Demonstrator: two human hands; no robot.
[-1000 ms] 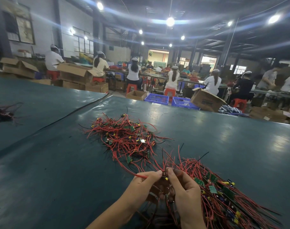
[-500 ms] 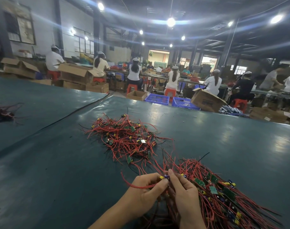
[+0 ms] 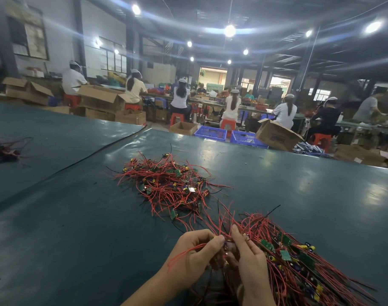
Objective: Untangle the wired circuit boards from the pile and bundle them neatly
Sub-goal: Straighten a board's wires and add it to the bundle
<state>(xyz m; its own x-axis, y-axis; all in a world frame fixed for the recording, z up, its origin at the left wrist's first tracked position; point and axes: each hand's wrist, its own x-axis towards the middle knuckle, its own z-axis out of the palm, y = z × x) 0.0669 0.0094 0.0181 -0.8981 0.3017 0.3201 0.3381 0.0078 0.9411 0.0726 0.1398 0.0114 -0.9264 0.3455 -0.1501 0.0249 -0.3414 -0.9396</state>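
A tangled pile point(image 3: 170, 184) of red wires with small green circuit boards and yellow connectors lies mid-table. Nearer and to the right lies a straighter bundle point(image 3: 299, 261) of the same wired boards. At the near end of that bundle my left hand point(image 3: 193, 259) pinches red wires between thumb and curled fingers, one wire looping out to the left. My right hand point(image 3: 250, 261) is beside it, fingers curled round wires and a small board part between the two hands. What the palms cover is hidden.
The work surface is a dark green table point(image 3: 78, 228). A small dark wire heap point(image 3: 3, 151) lies at the far left. Beyond the far edge stand cardboard boxes point(image 3: 274, 134), blue crates point(image 3: 208, 132) and seated workers at other tables.
Both hands have drawn slightly toward me and lower. A red wire now loops out to the left of my left hand. The piles have not shifted.
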